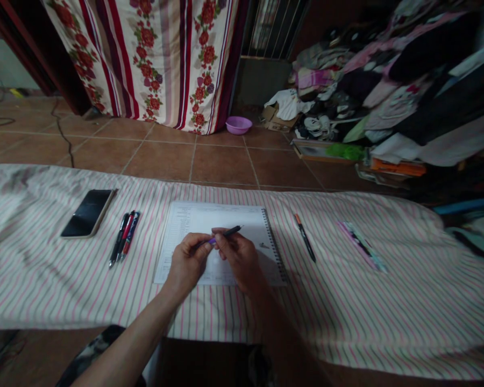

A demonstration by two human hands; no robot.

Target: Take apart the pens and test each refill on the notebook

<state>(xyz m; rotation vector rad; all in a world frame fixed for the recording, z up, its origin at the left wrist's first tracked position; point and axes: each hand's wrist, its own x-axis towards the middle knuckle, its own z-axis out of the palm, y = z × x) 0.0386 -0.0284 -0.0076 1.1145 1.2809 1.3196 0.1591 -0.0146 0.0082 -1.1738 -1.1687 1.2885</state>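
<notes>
Above the spiral notebook [242, 212], both hands meet on a pen [230, 231] with a dark end and a purple part. My left hand [189, 260] pinches the purple side. My right hand [240, 257] closes around the dark side, whose tip points up and right. Fingers hide much of the pen's middle. A small dark item [263, 245], too small to name, is visible on the page near the spiral binding. Printed lines and text run along the left of the page.
Left of the notebook are several pens [125, 236] side by side and a phone [87, 214]. To the right lie a black-and-orange pen [305, 239] and some pastel pens [362, 246]. Striped cloth [407, 301] covers the surface. Beyond are a purple basin [239, 126] and piled clothes [387, 80].
</notes>
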